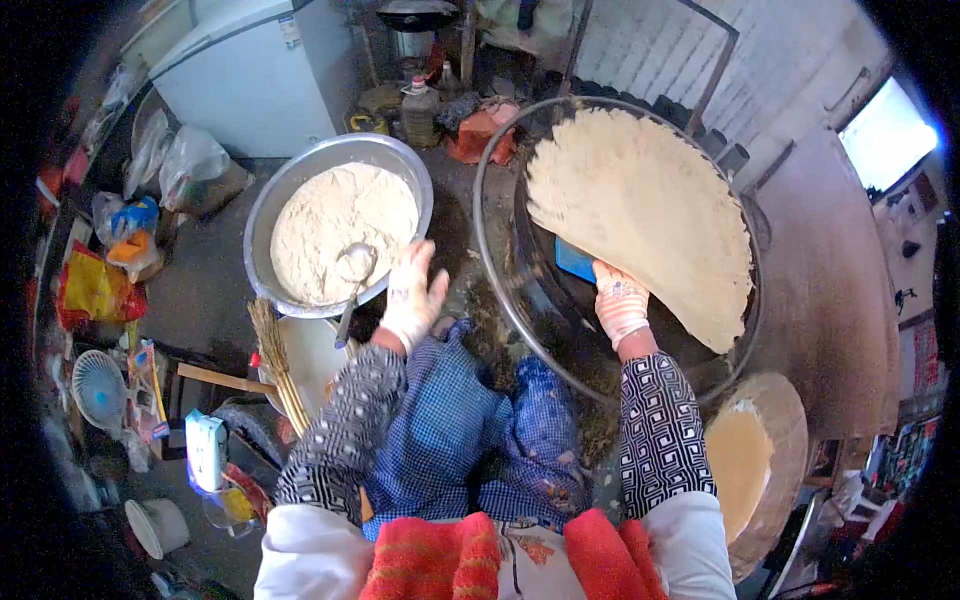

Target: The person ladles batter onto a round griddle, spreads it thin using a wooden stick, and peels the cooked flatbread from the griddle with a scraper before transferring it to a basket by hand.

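A large thin flatbread (640, 200) covers much of a round dark griddle (545, 315), its near edge straight, with dark griddle showing on the near side. My right hand (620, 300), in a pale glove, is at that edge with its fingers around a blue flat scraper (573, 260); part of the scraper is hidden by the bread and the hand. My left hand (410, 295), gloved too, hovers by the rim of a metal basin (258, 245), fingers apart and holding nothing. Inside the basin is thick pale batter (330, 220) with a metal ladle (355, 263) resting in it.
A metal ring (480, 215) surrounds the griddle. Flatbread (740, 460) lies on a round board at lower right. A straw brush (280, 365) sits below the basin. A white chest freezer (245, 85) and an oil jug (420, 110) stand behind; plastic bags (195, 165) are at left.
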The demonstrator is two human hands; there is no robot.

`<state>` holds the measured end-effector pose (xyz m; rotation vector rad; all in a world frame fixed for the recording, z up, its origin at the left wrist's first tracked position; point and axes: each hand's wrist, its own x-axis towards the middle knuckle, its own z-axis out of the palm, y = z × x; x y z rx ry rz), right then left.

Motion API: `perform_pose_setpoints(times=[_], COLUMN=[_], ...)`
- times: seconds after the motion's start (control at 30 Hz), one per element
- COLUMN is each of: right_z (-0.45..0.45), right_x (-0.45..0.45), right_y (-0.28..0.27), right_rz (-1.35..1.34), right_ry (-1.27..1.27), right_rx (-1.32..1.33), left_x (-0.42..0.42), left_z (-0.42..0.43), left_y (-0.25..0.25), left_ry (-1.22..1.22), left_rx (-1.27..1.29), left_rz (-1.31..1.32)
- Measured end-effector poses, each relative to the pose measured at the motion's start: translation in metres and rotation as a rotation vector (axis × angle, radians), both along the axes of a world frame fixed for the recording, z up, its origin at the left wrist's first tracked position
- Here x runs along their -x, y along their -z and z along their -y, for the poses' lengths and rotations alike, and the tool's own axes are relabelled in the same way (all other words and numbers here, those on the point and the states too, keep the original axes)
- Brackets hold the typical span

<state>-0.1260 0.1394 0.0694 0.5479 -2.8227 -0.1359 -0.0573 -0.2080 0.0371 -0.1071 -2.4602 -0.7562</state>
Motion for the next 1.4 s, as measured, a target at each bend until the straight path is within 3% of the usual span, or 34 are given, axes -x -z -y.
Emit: perform_pose_setpoints(times=[0.13,0.23,0.3,0.37,0.47,0.5,0.57,0.63,0.7,0.73,0.77,0.8,0.83,0.87,0.93,1.07,1.1,1.27,1.3,1.33,1.4], right_z=[0.011,0.003,0.006,0.008,0.012,0.018,0.019,0.014,0.008,0.004,0.000,-0.001,-0.002,-0.002,-0.001,-0.002,-0.003,-0.007,-0.007,-0.007,-0.010], right_x=[0.011,0.019,0.021,0.023,0.021,0.021,0.026,0.025,0.026,0.028,0.031,0.030,0.029,0.030,0.030,0.030,0.029,0.032,0.032,0.031,0.027], right_y=[-0.018,-0.006,-0.017,-0.019,-0.027,-0.038,-0.044,-0.036,-0.022,-0.014,-0.005,-0.006,-0.006,-0.006,-0.017,-0.020,-0.020,-0.007,-0.004,-0.004,-0.008], right_rz=[0.177,0.074,0.169,0.165,0.271,0.353,0.357,0.311,0.113,0.012,-0.050,-0.019,0.017,0.047,0.172,0.234,0.219,0.140,0.111,0.127,0.156], right_ry=[0.022,-0.036,-0.002,0.013,0.067,0.101,0.085,0.062,0.007,-0.019,-0.035,-0.026,-0.018,-0.012,0.027,0.055,0.057,0.065,0.065,0.068,0.074], right_rx=[-0.111,-0.061,-0.093,-0.152,-0.126,-0.188,-0.138,-0.130,-0.125,-0.129,-0.158,-0.159,-0.163,-0.165,-0.148,-0.121,-0.120,-0.113,-0.114,-0.125,-0.148], left_x=[0.080,0.131,0.154,0.171,0.168,0.143,0.110,0.050,-0.009,-0.035,-0.061,-0.084,-0.106,-0.129,-0.137,-0.084,-0.080,-0.021,-0.002,0.001,0.028], left_z=[0.034,0.036,0.033,0.027,0.009,-0.023,-0.052,-0.096,-0.149,-0.182,-0.207,-0.225,-0.224,-0.232,-0.222,-0.158,-0.141,-0.060,-0.044,-0.038,-0.013], left_y=[-0.027,-0.027,-0.018,0.004,0.030,-0.007,0.019,-0.005,0.002,0.019,-0.028,-0.020,-0.044,-0.011,-0.015,-0.057,-0.058,-0.036,-0.043,-0.056,-0.047], left_ry=[0.049,0.066,0.108,0.261,0.504,0.489,0.559,0.605,0.530,0.530,0.672,0.815,1.015,1.127,1.271,0.999,0.870,0.538,0.531,0.437,0.354], left_rx=[0.150,0.526,0.771,0.895,0.921,1.118,1.235,1.188,1.087,0.867,0.765,0.512,0.334,0.161,0.061,0.042,-0.005,-0.012,0.004,-0.013,0.013], left_rz=[0.052,0.096,0.098,0.072,-0.022,0.246,0.179,0.429,0.395,0.440,0.567,0.483,0.303,0.121,0.148,0.325,0.183,0.083,0.168,0.014,0.030])
